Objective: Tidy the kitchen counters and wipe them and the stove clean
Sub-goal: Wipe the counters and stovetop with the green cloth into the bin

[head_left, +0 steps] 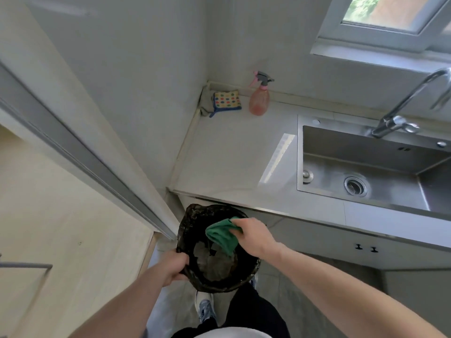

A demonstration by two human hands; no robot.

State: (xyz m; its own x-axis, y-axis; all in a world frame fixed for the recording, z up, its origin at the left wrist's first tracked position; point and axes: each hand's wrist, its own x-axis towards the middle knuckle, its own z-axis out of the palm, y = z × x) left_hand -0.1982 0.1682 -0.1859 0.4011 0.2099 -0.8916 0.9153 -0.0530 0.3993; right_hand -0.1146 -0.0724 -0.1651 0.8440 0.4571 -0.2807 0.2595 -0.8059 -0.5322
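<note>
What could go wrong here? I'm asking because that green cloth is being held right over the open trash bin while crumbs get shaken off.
1. The right hand grips the green cloth only by one end above the trash bin; a slip would likely drop it in.
2. The left hand holds the bin by its bagged rim alone, so it may tilt or the black liner may pull loose.
3. Shaken debris could miss and land on the floor.

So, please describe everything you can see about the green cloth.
The green cloth looks soft, like microfibre, plain in colour and bunched into folds. The right hand grips its upper edge, so it hangs over the open mouth of the black-lined bin, which the left hand holds by the rim. Whether it touches the liner cannot be told.
</note>
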